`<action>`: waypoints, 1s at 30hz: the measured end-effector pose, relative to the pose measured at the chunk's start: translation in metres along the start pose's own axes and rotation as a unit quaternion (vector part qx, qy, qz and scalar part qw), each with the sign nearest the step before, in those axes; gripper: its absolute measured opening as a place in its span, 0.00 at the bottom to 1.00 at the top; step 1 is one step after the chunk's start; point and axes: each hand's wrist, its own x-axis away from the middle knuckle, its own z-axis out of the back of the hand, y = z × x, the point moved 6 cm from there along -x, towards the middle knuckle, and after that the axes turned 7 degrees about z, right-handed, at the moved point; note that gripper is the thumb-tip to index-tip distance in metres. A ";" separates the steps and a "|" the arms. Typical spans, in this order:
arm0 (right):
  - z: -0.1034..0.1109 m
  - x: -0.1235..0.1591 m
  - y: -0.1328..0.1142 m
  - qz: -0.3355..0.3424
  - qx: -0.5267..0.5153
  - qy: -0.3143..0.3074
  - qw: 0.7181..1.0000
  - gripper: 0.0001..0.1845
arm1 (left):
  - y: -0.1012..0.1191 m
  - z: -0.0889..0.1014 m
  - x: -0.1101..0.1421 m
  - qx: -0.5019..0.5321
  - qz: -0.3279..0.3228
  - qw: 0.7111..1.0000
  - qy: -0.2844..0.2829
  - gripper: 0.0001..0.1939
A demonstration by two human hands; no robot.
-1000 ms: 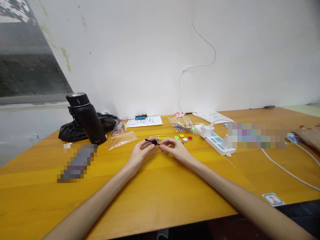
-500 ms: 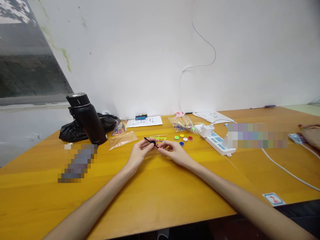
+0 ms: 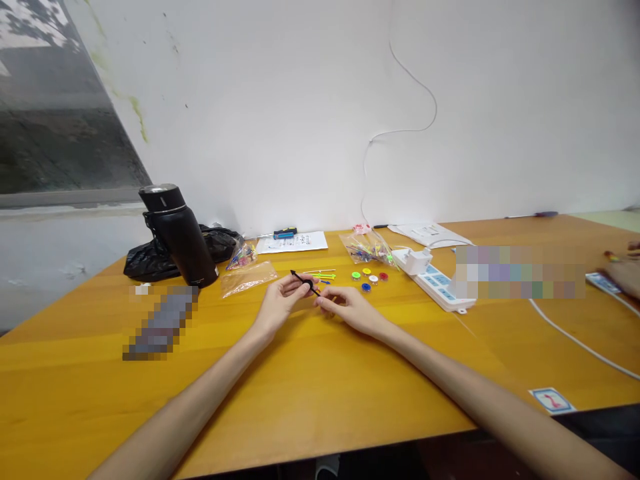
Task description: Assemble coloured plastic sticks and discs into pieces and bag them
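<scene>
Reference: clock face laid on the tabletop (image 3: 300, 393), centre at the black pointer (image 3: 308, 285), 12 toward the wall (image 3: 260, 120). Use the near tabletop at 6 o'clock as a catch surface for anything dropped.

Left hand (image 3: 276, 308), 8 o'clock: closed, thumb and fingertips gripping the black pointer at its round middle. Right hand (image 3: 353, 309), 4 o'clock: fingertips closed on the lower end of the shaft, contact partly hidden. Black pointer: between both hands, apparently raised off the tabletop, arrowhead toward 10 o'clock, tail toward 4.

Recommended handling: anchor with the left hand; make fine adjustments with the right only. Press gently and in line with the shaft; probably thin plastic. Avoid side load near the tail: risk of bending or slipping loose. Inspect the round middle closely; detail too small to judge here.

Just beyond, 1 o'clock: green arrows (image 3: 324, 275); avoid sweeping with the knuckles. At 3 o'clock: blue disc (image 3: 367, 287), then other coloured discs (image 3: 383, 276); scattering likely if bumped. Farther, 2 o'clock: parts bag (image 3: 367, 248). Farthest, 11 o'clock: screwdriver (image 3: 285, 235), at the far edge of a paper sheet (image 3: 313, 241); probably not needed for this step.
</scene>
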 end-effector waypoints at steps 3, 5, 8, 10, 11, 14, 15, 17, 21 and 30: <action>-0.001 0.001 -0.003 0.010 -0.033 -0.007 0.999 0.21 | 0.001 0.003 -0.002 -0.015 -0.023 1.000 0.006 0.20; -0.002 0.001 -0.004 0.016 -0.051 -0.013 0.998 0.22 | 0.002 0.006 -0.002 -0.024 -0.028 0.999 0.020 0.21; -0.007 0.003 -0.005 0.018 -0.068 -0.039 0.997 0.23 | 0.003 0.003 0.001 -0.041 -0.021 0.999 0.015 0.23; -0.011 0.004 -0.007 0.015 -0.081 -0.062 0.995 0.22 | 0.004 -0.003 0.003 -0.053 -0.022 0.998 -0.013 0.23; -0.013 0.005 -0.007 0.013 -0.089 -0.070 0.994 0.22 | 0.005 -0.006 0.005 -0.057 -0.025 0.998 -0.027 0.24; -0.015 0.005 -0.009 0.005 -0.098 -0.073 0.992 0.21 | 0.005 -0.012 0.007 -0.054 -0.025 0.997 -0.053 0.25; -0.014 0.005 -0.009 0.005 -0.093 -0.068 0.993 0.21 | 0.004 -0.012 0.007 -0.046 -0.020 0.997 -0.055 0.26; -0.010 0.004 -0.009 0.007 -0.080 -0.049 0.996 0.21 | -0.002 -0.010 0.006 -0.028 0.001 0.999 -0.045 0.27; 0.002 0.002 -0.013 0.036 -0.069 0.016 0.997 0.20 | -0.017 -0.008 0.004 -0.066 0.051 0.995 -0.061 0.22; 0.012 0.001 -0.016 0.054 -0.043 0.065 0.995 0.19 | -0.012 -0.016 0.010 -0.157 0.028 0.973 -0.165 0.13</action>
